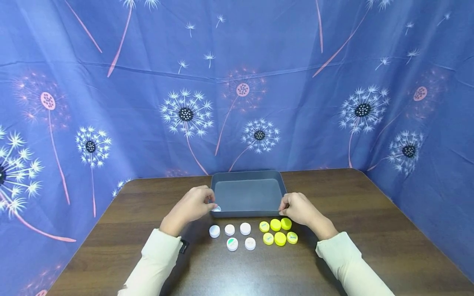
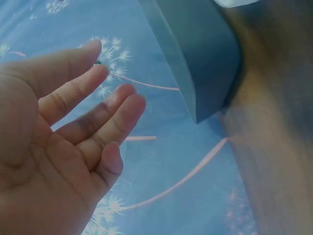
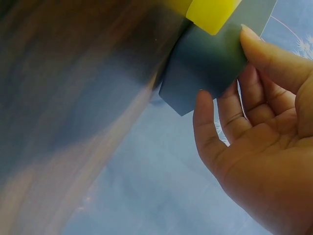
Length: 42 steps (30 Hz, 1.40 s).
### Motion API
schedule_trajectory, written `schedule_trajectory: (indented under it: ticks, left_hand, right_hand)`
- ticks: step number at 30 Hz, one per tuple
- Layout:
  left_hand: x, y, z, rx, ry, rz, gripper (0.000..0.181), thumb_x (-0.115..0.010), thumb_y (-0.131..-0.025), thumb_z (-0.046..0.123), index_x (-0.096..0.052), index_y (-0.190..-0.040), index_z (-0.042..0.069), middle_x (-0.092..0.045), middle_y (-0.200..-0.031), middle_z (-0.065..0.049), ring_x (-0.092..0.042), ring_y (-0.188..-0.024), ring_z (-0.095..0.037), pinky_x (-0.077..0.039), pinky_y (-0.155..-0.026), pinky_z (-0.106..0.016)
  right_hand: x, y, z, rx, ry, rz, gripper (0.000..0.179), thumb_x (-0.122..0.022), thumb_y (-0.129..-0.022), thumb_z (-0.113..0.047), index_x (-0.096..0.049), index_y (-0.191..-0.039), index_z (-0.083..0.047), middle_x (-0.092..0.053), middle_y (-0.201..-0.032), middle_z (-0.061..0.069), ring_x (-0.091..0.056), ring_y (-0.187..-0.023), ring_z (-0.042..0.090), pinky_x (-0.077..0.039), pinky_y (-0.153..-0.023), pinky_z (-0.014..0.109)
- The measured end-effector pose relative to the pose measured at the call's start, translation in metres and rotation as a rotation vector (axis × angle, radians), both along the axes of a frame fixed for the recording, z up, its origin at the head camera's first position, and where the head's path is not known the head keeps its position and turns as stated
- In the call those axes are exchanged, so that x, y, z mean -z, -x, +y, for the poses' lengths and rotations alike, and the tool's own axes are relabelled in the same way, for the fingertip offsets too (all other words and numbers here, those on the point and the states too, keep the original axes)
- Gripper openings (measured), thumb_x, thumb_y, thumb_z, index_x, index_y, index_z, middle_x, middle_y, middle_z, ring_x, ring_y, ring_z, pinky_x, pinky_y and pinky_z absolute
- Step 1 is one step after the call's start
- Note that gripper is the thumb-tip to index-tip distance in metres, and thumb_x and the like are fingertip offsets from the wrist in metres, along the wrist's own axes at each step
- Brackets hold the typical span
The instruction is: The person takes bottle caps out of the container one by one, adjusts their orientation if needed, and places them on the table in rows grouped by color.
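Observation:
My left hand [image 1: 194, 202] hovers over the front left corner of a dark grey tray [image 1: 248, 195]. Below its fingertips a white bottle cap [image 1: 216, 209] lies inside the tray, partly hidden. In the left wrist view the fingers [image 2: 122, 115] are loosely bent, with nothing between them. At the tray's front right corner, my right hand [image 1: 299, 208] pinches the wall, the thumb [image 3: 257, 46] on the near side and other fingers partly hidden behind it. Several white bottle caps [image 1: 229, 230] and several yellow bottle caps [image 1: 280, 239] lie on the table in front.
The brown wooden table [image 1: 111, 250] carries everything. Behind the tray and along both sides hangs a blue curtain [image 1: 296, 102] with a dandelion print. A dark band or device [image 1: 184, 246] shows at the left wrist.

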State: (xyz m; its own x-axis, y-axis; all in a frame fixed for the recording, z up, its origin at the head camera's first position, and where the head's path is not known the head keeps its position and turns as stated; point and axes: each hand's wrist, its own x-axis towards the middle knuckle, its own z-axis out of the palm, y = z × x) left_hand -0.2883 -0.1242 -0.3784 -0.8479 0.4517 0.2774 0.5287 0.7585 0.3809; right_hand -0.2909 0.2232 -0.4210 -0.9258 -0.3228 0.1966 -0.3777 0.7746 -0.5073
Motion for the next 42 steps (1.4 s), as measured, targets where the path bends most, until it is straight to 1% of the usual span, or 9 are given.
schedule_trajectory:
  ticks: [5, 9, 13, 16, 18, 25, 31, 36, 42]
  left_hand:
    - [-0.005, 0.012, 0.011, 0.004, 0.075, 0.011, 0.013, -0.081, -0.081, 0.013, -0.068, -0.084, 0.010, -0.063, -0.084, -0.003, -0.053, -0.075, -0.013, -0.048, -0.069, -0.034]
    - [-0.006, 0.022, 0.018, 0.016, 0.146, -0.040, 0.013, -0.080, -0.081, 0.010, -0.068, -0.086, 0.010, -0.063, -0.088, -0.001, -0.057, -0.084, -0.016, -0.050, -0.075, -0.036]
    - [-0.002, 0.031, 0.024, 0.021, 0.195, -0.091, 0.015, -0.078, -0.078, 0.001, -0.070, -0.089, 0.008, -0.067, -0.093, -0.004, -0.060, -0.088, -0.020, -0.052, -0.077, -0.037]
    - [0.003, 0.038, 0.027, 0.041, 0.222, -0.107, 0.017, -0.076, -0.075, -0.004, -0.071, -0.089, 0.004, -0.069, -0.091, -0.007, -0.059, -0.083, -0.020, -0.052, -0.075, -0.038]
    - [0.007, 0.041, 0.029, 0.052, 0.247, -0.103, 0.017, -0.075, -0.073, -0.005, -0.071, -0.087, 0.004, -0.068, -0.086, -0.005, -0.058, -0.078, -0.018, -0.052, -0.072, -0.036]
    - [0.017, 0.043, 0.034, 0.013, 0.344, -0.145, 0.027, -0.067, -0.072, -0.014, -0.072, -0.084, 0.009, -0.064, -0.078, 0.004, -0.054, -0.071, -0.014, -0.051, -0.068, -0.033]
    - [0.023, 0.045, 0.035, -0.002, 0.394, -0.147, 0.026, -0.067, -0.074, -0.011, -0.070, -0.080, 0.014, -0.062, -0.076, 0.005, -0.053, -0.069, -0.014, -0.049, -0.066, -0.033]
    - [0.027, 0.045, 0.035, 0.007, 0.397, -0.155, 0.024, -0.066, -0.076, -0.010, -0.070, -0.077, 0.014, -0.061, -0.074, 0.006, -0.053, -0.068, -0.014, -0.049, -0.065, -0.033]
    - [0.026, 0.046, 0.033, 0.022, 0.371, -0.151, 0.025, -0.066, -0.077, -0.009, -0.073, -0.077, 0.015, -0.064, -0.075, 0.008, -0.054, -0.069, -0.013, -0.050, -0.068, -0.033]
  right_hand:
    - [0.002, -0.001, 0.000, -0.001, 0.010, -0.002, 0.020, -0.077, -0.079, 0.002, -0.070, -0.069, -0.014, -0.062, -0.075, -0.008, -0.056, -0.068, 0.007, -0.048, -0.060, 0.026]
    - [0.002, -0.003, 0.000, 0.013, 0.007, -0.014, 0.021, -0.077, -0.079, 0.002, -0.070, -0.069, -0.015, -0.063, -0.075, -0.008, -0.056, -0.068, 0.007, -0.048, -0.061, 0.026]
    - [0.002, -0.005, 0.001, 0.010, 0.008, -0.017, 0.020, -0.077, -0.080, 0.002, -0.070, -0.070, -0.014, -0.063, -0.076, -0.007, -0.057, -0.069, 0.007, -0.049, -0.062, 0.027]
    - [0.003, -0.005, 0.001, 0.007, 0.012, -0.011, 0.020, -0.077, -0.080, 0.002, -0.071, -0.070, -0.014, -0.063, -0.076, -0.008, -0.057, -0.069, 0.007, -0.049, -0.062, 0.027]
    - [0.004, -0.005, 0.001, 0.002, 0.016, -0.004, 0.020, -0.077, -0.080, 0.003, -0.071, -0.070, -0.014, -0.063, -0.075, -0.007, -0.057, -0.068, 0.007, -0.049, -0.061, 0.027]
    - [0.005, -0.004, 0.000, -0.003, 0.018, -0.001, 0.020, -0.077, -0.079, 0.003, -0.070, -0.070, -0.013, -0.064, -0.075, -0.007, -0.057, -0.069, 0.007, -0.049, -0.061, 0.027]
    - [0.003, -0.003, 0.001, -0.003, 0.026, 0.016, 0.021, -0.077, -0.078, 0.004, -0.070, -0.069, -0.014, -0.063, -0.074, -0.008, -0.057, -0.068, 0.007, -0.049, -0.062, 0.027]
    - [0.003, -0.003, 0.001, -0.007, 0.020, 0.015, 0.020, -0.077, -0.078, 0.003, -0.071, -0.069, -0.013, -0.063, -0.074, -0.007, -0.056, -0.068, 0.006, -0.048, -0.061, 0.026]
    - [0.001, -0.004, 0.001, -0.011, 0.024, 0.027, 0.020, -0.077, -0.078, 0.003, -0.071, -0.069, -0.014, -0.063, -0.074, -0.008, -0.057, -0.069, 0.007, -0.049, -0.062, 0.027]
